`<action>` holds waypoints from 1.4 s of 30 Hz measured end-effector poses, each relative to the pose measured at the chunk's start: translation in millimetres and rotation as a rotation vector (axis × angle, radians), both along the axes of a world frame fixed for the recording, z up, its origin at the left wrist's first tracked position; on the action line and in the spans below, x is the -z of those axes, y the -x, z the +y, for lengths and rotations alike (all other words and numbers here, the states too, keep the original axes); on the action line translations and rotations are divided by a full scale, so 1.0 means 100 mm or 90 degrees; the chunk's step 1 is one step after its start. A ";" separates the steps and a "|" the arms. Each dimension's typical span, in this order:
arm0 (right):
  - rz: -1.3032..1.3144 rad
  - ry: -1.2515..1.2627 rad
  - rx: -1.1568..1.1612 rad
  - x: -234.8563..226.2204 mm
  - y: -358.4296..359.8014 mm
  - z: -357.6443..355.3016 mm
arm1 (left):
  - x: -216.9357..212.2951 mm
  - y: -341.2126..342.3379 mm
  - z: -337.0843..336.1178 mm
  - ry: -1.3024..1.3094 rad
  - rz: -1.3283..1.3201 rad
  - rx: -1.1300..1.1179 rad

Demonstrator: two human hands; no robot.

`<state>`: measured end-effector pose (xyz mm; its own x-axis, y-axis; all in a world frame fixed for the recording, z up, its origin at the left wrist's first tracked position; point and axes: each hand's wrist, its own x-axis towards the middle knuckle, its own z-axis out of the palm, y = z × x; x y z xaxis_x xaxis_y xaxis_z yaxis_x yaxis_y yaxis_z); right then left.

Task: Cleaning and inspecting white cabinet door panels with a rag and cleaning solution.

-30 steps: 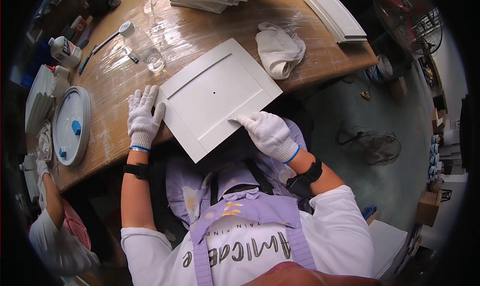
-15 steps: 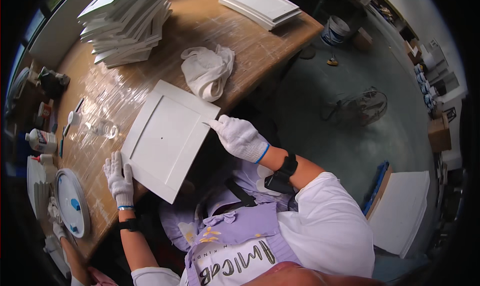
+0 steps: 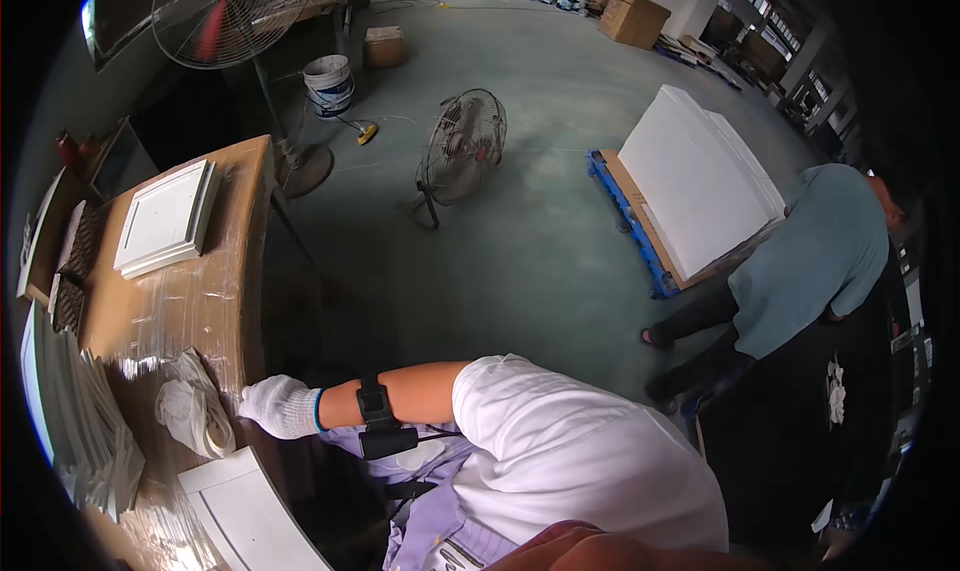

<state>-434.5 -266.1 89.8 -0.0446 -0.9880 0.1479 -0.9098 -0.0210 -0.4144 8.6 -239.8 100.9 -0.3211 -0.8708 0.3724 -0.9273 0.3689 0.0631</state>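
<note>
My right hand [image 3: 278, 407], in a white knitted glove with a blue cuff edge, is at the table's edge with its fingers curled closed. Whatever it may hold is hidden from view. Just left of it lies a crumpled white cloth [image 3: 192, 406]. A white framed panel [image 3: 255, 516] rests at the bottom left, cut off by the picture's lower rim and apart from my right hand. My left hand is out of the picture.
Plastic film covers the wooden table [image 3: 110, 311]. It bears a tall stack of white panels [image 3: 85, 436] and a low stack [image 3: 165, 216]. A floor fan [image 3: 462, 151], a bucket [image 3: 329, 84] and a pallet of white boards [image 3: 690, 186] stand beyond. A co-worker [image 3: 810, 256] bends over at right.
My view has swung to the right, and the left hand has dropped out of it. My right hand has come off the panel's edge; the thin pointed piece at its fingertips no longer shows.
</note>
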 end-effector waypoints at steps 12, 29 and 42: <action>-0.917 -0.167 0.215 0.65 0.42 0.56 | 0.37 -0.43 -0.27 0.031 -0.182 0.037; -1.271 -0.153 0.096 0.95 0.65 0.55 | 0.13 0.30 0.04 0.009 -0.134 0.045; -1.279 -0.117 0.104 0.94 0.57 0.57 | 0.18 0.46 0.45 0.050 -0.121 0.014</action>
